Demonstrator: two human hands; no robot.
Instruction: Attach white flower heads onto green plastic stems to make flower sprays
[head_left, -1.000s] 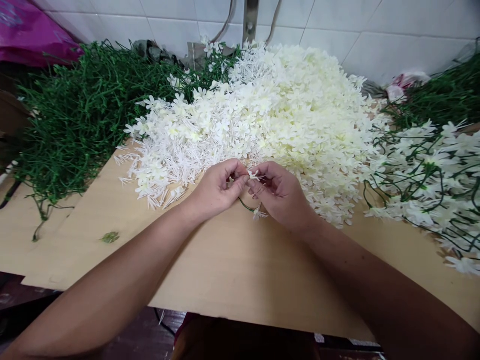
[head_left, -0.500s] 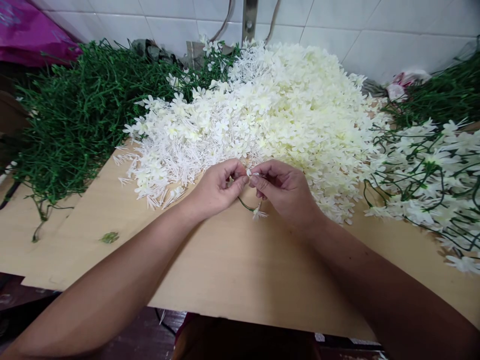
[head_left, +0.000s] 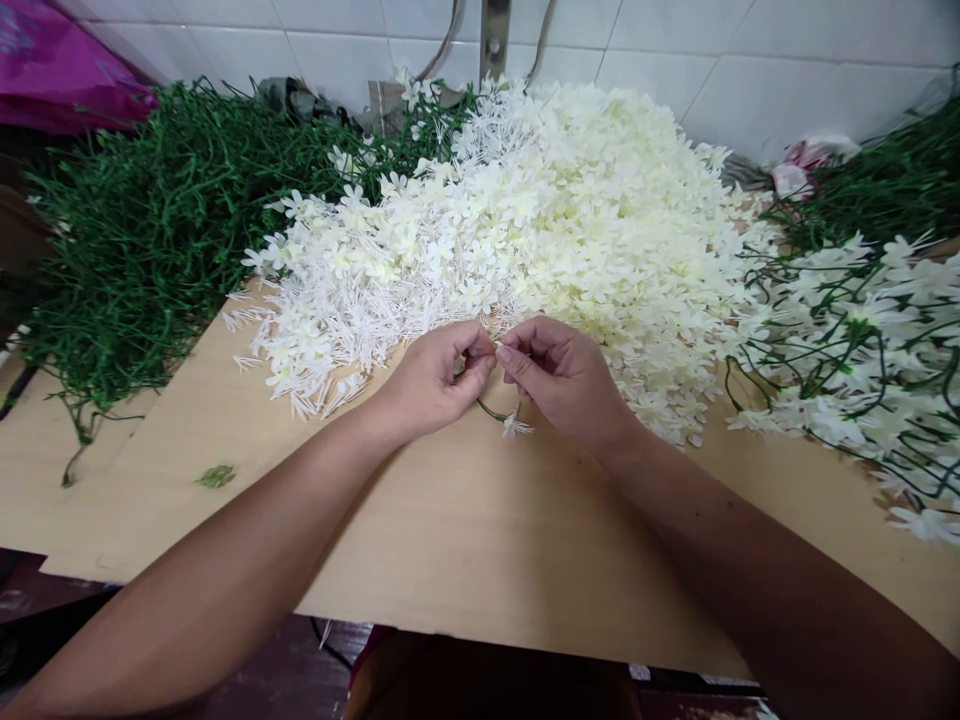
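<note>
While both hands meet mid-table, left hand (head_left: 439, 380) has thumb and forefinger pinched at the tips, grasping a green stem (head_left: 491, 411); upper part hidden by the fingers. Right hand (head_left: 566, 380) also pinches, thumb over forefinger, on a small white piece (head_left: 497, 343), mostly covered; can't tell its exact shape or whether it is seated on the stem. Tips of both hands touching or nearly so. Taking that meeting point as clock centre, wall side at 12: stem curves out below the fingers to 5 o'clock, ending in a white flower (head_left: 516, 425) just above the tabletop (head_left: 450, 530). Big heap of white blossoms (head_left: 600, 220), yellowish in places, spreads from 10 round to 2, its near edge right behind the hands. Tangled green stem pile (head_left: 150, 220) between 9 and 10; stemmed white flowers (head_left: 862, 350) bunched at 3; second green pile (head_left: 892, 175) past 2. Small yellow-green scrap (head_left: 215, 477) lies at 8, near left forearm. Purple bag (head_left: 67, 70) far off at 10; metal strip (head_left: 493, 40) on the tiled wall (head_left: 675, 40) at 12.
</note>
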